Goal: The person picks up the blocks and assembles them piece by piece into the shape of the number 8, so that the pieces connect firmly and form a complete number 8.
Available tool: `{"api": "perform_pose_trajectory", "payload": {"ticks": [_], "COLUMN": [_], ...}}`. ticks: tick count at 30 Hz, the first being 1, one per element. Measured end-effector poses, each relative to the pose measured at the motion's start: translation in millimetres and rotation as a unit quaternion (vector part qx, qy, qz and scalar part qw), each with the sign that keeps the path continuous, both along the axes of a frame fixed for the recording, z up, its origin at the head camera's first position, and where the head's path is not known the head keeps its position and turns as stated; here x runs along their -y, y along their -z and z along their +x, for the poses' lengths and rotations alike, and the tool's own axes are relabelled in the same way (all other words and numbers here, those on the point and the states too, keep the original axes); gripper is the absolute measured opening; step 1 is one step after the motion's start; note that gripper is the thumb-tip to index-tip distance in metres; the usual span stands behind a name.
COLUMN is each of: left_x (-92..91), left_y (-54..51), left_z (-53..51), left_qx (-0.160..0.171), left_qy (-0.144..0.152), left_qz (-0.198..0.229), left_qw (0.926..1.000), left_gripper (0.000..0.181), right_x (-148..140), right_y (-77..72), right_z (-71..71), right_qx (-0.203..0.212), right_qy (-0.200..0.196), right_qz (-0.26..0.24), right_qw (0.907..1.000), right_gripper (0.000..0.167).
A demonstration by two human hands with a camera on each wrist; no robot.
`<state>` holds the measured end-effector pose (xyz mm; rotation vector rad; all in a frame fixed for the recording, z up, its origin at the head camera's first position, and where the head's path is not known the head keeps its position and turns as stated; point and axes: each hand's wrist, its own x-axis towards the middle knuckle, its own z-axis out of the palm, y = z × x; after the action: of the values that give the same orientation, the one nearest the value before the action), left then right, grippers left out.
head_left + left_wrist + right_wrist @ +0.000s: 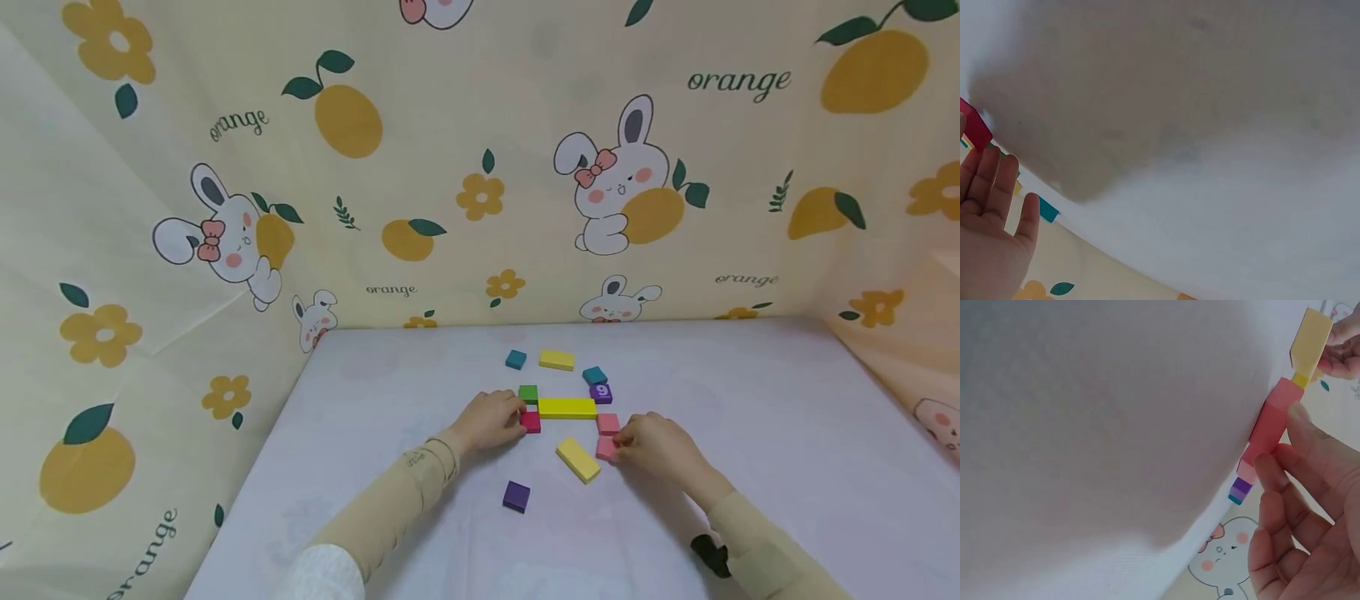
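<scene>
My left hand point(491, 421) pinches a red block point(532, 422) beneath a green block point(528, 394). In the left wrist view the red block point(977, 130) sits between thumb and fingers, partly cut off by the frame edge. My right hand point(660, 446) pinches the nearer of two pink blocks point(606, 448); the other pink block point(608, 424) lies just behind it. Between the two columns lies a long bright yellow block point(567, 408). The right wrist view shows the held pink block point(1268, 425) between thumb and fingers.
Behind are a purple block marked 9 point(601, 393), two teal blocks point(516, 359) and a pale yellow block point(557, 360). Another pale yellow block point(577, 460) lies slanted between my hands. A dark purple block point(517, 497) lies nearer. A printed cloth point(480, 242) rises behind the white table point(405, 358).
</scene>
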<state>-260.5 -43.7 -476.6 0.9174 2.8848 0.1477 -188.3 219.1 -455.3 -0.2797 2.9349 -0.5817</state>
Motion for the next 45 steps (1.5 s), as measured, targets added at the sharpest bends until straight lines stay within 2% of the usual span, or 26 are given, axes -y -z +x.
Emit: {"api": "perform_pose_trajectory", "payload": {"ticks": [9, 17, 24, 28, 35, 39, 45], "left_x": [1.5, 3.4, 4.1, 4.9, 10.9, 16.5, 24.7], "left_y": [1.9, 7.5, 7.1, 3.1, -15.1, -20.3, -22.8], "left_z": [1.7, 2.8, 4.1, 7.5, 17.5, 20.1, 29.2], "left_qx": [-0.003, -0.016, -0.017, -0.017, -0.033, -0.037, 0.001], "left_qy": [-0.003, 0.003, 0.004, 0.012, 0.036, 0.039, 0.056], "left_qz": [0.006, 0.012, 0.018, 0.03, 0.048, 0.047, 0.049], "left_qw": [1.0, 0.9998, 0.9997, 0.9993, 0.9977, 0.9974, 0.9972], "left_gripper": [0.032, 0.035, 0.038, 0.038, 0.035, 0.033, 0.029], "right_x": [5.1, 8.4, 7.7, 7.6, 7.6, 8.2, 9.4], "right_y": [-0.6, -0.8, -1.7, -1.9, -3.1, -4.1, -5.9], "right_z": [1.4, 5.0, 5.2, 6.4, 8.2, 8.3, 8.6], "right_qx": [-0.01, -0.024, -0.025, -0.023, -0.03, -0.029, -0.033], "right_qy": [0.019, 0.018, 0.015, 0.018, 0.022, 0.03, 0.022], "right_qz": [0.022, 0.031, 0.036, 0.041, 0.044, 0.048, 0.049], "right_qw": [0.9995, 0.9991, 0.999, 0.9987, 0.9983, 0.998, 0.998], "right_gripper": [0.027, 0.028, 0.031, 0.033, 0.03, 0.031, 0.031]}}
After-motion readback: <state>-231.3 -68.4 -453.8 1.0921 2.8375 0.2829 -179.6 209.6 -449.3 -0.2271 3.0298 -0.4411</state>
